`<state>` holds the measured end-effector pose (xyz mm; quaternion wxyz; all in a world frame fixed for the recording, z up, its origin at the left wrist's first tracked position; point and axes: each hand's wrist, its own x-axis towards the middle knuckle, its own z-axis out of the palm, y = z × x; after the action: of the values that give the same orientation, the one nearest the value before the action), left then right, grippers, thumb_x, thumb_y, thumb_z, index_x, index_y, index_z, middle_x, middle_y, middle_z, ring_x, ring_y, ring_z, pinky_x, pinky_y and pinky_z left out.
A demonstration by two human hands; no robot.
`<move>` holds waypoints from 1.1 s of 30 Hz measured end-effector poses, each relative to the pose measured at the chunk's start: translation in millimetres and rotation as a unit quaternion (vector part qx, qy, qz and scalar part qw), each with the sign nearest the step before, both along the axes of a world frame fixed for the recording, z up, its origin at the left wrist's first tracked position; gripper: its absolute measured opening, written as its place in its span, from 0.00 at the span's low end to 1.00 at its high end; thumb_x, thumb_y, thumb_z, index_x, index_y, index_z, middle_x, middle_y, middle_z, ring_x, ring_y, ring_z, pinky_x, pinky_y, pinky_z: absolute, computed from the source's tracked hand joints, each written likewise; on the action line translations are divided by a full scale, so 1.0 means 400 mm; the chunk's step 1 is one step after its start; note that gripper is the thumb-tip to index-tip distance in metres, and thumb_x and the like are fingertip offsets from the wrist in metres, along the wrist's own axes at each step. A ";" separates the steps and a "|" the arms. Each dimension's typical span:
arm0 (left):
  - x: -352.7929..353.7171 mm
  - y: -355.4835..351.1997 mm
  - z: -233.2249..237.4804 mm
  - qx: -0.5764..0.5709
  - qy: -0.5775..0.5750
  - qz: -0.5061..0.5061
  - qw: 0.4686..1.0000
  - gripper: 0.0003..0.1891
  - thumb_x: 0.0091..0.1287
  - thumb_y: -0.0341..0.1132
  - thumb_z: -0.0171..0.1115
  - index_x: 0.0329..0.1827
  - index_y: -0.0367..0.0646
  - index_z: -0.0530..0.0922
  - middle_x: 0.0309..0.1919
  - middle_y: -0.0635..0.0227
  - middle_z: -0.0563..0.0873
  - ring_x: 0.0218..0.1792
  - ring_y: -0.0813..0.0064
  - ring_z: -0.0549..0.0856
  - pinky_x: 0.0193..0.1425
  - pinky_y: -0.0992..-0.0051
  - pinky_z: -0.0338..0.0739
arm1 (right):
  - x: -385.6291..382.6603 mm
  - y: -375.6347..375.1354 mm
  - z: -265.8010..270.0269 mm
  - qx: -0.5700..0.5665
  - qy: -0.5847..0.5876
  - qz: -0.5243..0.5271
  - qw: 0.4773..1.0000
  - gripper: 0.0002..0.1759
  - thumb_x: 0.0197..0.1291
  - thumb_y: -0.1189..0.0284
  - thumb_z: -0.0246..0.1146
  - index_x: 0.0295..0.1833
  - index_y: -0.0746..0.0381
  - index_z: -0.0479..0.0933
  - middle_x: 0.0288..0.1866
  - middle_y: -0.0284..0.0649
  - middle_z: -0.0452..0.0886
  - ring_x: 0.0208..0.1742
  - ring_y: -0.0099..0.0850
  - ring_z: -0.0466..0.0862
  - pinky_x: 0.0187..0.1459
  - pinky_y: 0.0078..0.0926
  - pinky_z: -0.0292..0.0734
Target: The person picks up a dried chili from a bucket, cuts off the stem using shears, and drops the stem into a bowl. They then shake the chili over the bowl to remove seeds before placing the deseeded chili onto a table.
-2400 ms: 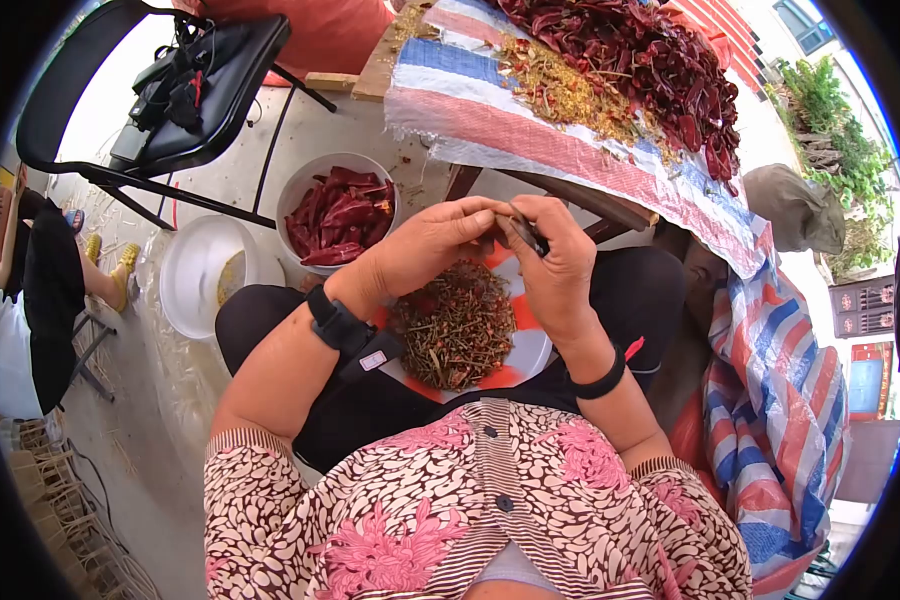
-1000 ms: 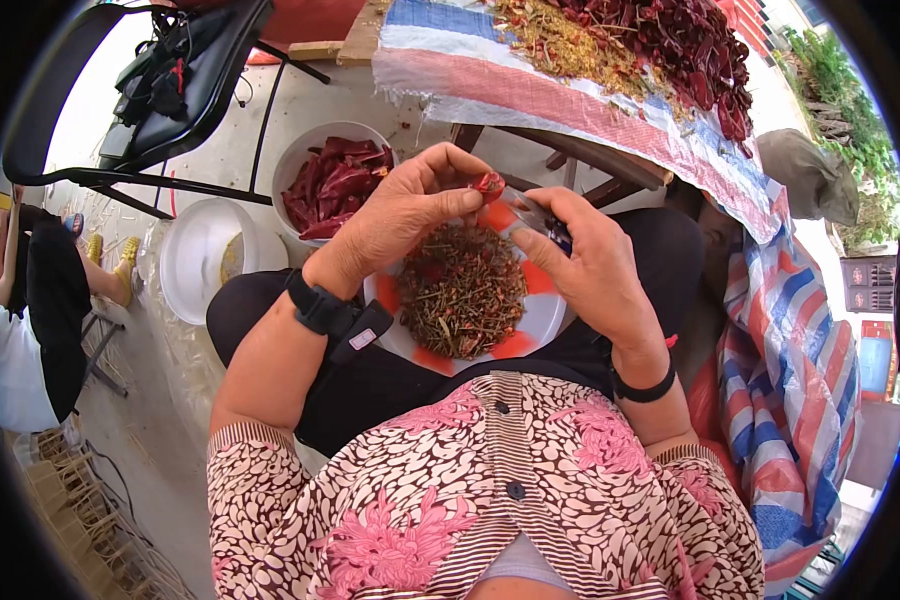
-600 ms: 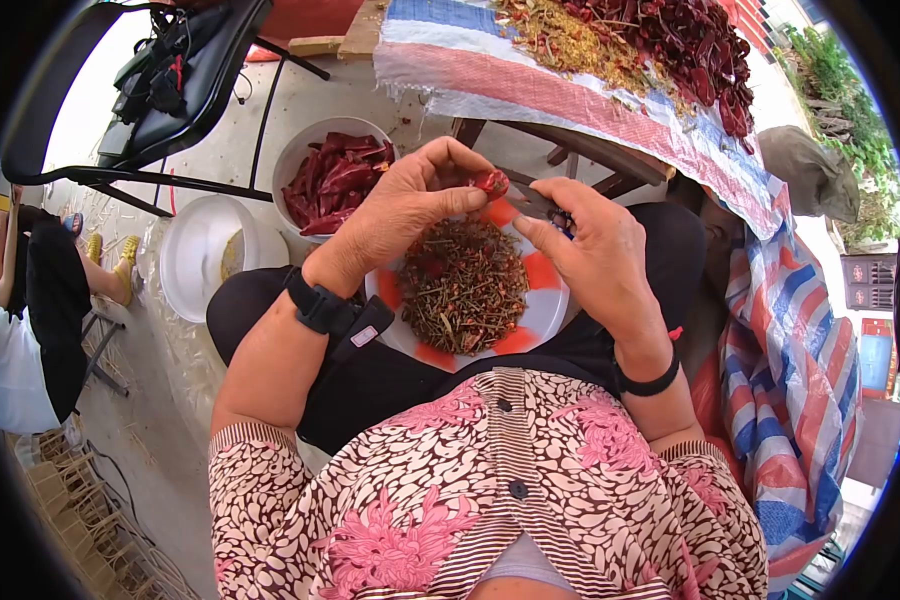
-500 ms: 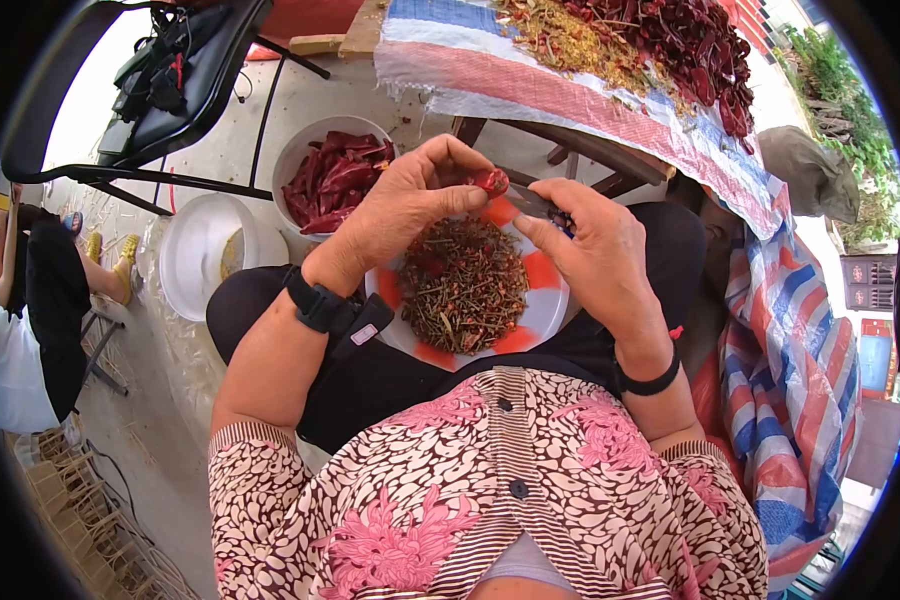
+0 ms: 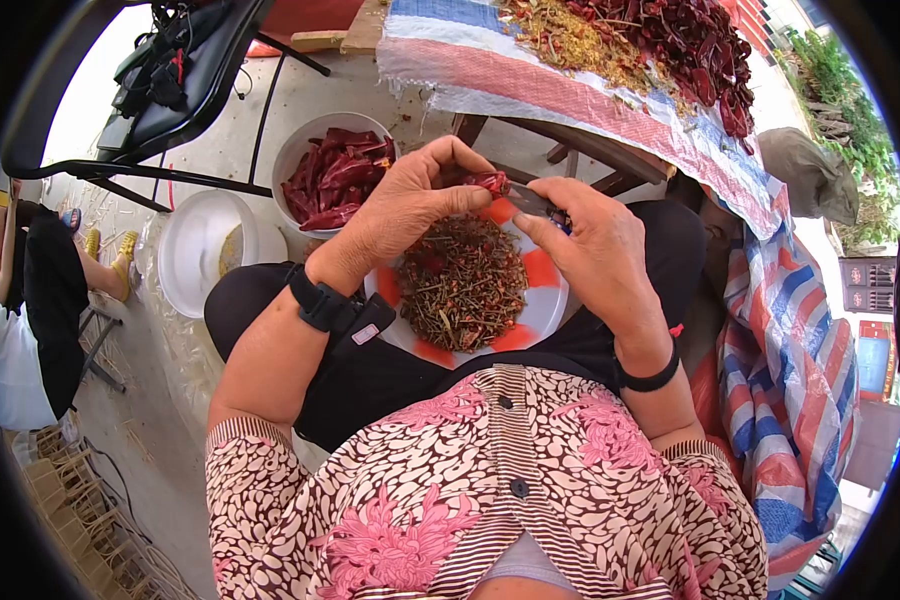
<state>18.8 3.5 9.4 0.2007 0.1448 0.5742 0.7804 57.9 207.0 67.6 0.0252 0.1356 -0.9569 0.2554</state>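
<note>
Pinched between the thumb and fingers of my left hand [image 5: 425, 195] is a dried red chili [image 5: 492, 183], held over the far edge of the plate. My right hand [image 5: 595, 245] closes around a small bladed cutting tool [image 5: 560, 216], with dark blue showing between thumb and forefinger. Its grey blade points at the chili, and most of the handle is hidden in the palm. Under both hands a white plate with orange-red patches [image 5: 547, 300] rests on my lap. A heap of brown chili stems and bits [image 5: 462, 290] fills its middle.
Dried red chilies [image 5: 335, 180] fill a white bucket [image 5: 288, 150] ahead on the left, beside another white tub [image 5: 185, 255]. A striped tarp [image 5: 530, 80] carries more chilies [image 5: 685, 50] and yellow seeds [image 5: 580, 45]. A black chair [image 5: 200, 110] stands left; another person's legs [image 5: 50, 290] show.
The grey blade now shows between my right hand and the chili. The chili has turned slightly in my left fingers, and both hands stay in nearly the same place.
</note>
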 end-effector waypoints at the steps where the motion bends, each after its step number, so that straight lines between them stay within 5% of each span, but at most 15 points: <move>1: 0.000 0.000 0.000 -0.007 0.001 0.000 1.000 0.12 0.63 0.32 0.68 0.47 0.42 0.77 0.41 0.74 0.81 0.44 0.84 0.79 0.53 0.81 0.74 | -0.004 0.002 -0.011 -0.001 0.010 0.003 1.000 0.18 0.57 0.61 0.65 0.49 0.59 0.80 0.44 0.39 0.84 0.42 0.40 0.84 0.43 0.34 0.77; 5: -0.004 -0.001 -0.013 0.002 -0.004 -0.013 1.000 0.11 0.64 0.32 0.67 0.46 0.42 0.77 0.41 0.74 0.81 0.43 0.84 0.79 0.51 0.82 0.74 | -0.012 -0.002 -0.026 -0.025 -0.028 -0.010 0.999 0.17 0.56 0.62 0.66 0.48 0.59 0.80 0.40 0.39 0.84 0.39 0.36 0.84 0.42 0.31 0.76; 8: -0.005 0.006 -0.022 0.030 -0.024 -0.029 0.999 0.10 0.65 0.32 0.66 0.45 0.42 0.76 0.39 0.73 0.81 0.40 0.85 0.80 0.47 0.83 0.75 | -0.024 0.013 -0.067 -0.169 -0.110 -0.005 0.979 0.14 0.59 0.63 0.66 0.46 0.61 0.81 0.33 0.35 0.83 0.31 0.24 0.81 0.36 0.21 0.74; 11: -0.005 0.018 -0.046 0.062 -0.044 -0.079 0.994 0.09 0.66 0.32 0.65 0.45 0.42 0.75 0.37 0.73 0.82 0.36 0.85 0.81 0.44 0.83 0.76 | -0.027 0.012 -0.051 -0.467 -0.290 -0.003 0.835 0.12 0.63 0.65 0.65 0.45 0.63 0.80 0.29 0.28 0.79 0.28 0.13 0.73 0.32 0.12 0.68; 13: 0.011 0.042 -0.061 0.055 -0.047 -0.122 0.990 0.09 0.66 0.31 0.65 0.44 0.42 0.75 0.35 0.73 0.82 0.34 0.85 0.81 0.42 0.83 0.77 | -0.040 0.035 -0.026 -0.539 -0.320 0.011 0.779 0.11 0.65 0.66 0.64 0.44 0.64 0.80 0.31 0.26 0.78 0.29 0.10 0.71 0.31 0.09 0.65; 15: 0.015 0.045 -0.058 0.028 -0.061 -0.114 0.991 0.08 0.67 0.32 0.65 0.44 0.42 0.75 0.36 0.73 0.83 0.35 0.85 0.81 0.43 0.83 0.77 | -0.042 0.045 -0.011 -0.539 -0.297 0.011 0.788 0.12 0.65 0.66 0.64 0.44 0.65 0.80 0.32 0.25 0.78 0.29 0.09 0.71 0.31 0.09 0.64; 21: 0.006 0.022 -0.052 0.034 -0.053 -0.078 0.995 0.09 0.69 0.33 0.63 0.46 0.42 0.75 0.36 0.73 0.82 0.34 0.85 0.80 0.41 0.82 0.76 | 0.001 0.051 -0.036 -0.227 -0.116 -0.001 0.967 0.15 0.59 0.66 0.68 0.47 0.62 0.79 0.34 0.34 0.81 0.34 0.20 0.78 0.38 0.21 0.74; 33: -0.005 0.002 -0.044 0.010 -0.012 -0.068 0.998 0.07 0.70 0.36 0.61 0.45 0.42 0.77 0.33 0.74 0.80 0.32 0.86 0.77 0.39 0.82 0.73 | 0.001 0.049 -0.059 -0.194 -0.070 0.016 0.978 0.16 0.54 0.67 0.70 0.47 0.61 0.81 0.41 0.39 0.85 0.38 0.33 0.85 0.41 0.25 0.77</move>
<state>16.9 4.5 -8.1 0.2585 0.1757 0.5529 0.7724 58.3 226.4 44.1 -0.0203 0.1246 -0.8861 0.4459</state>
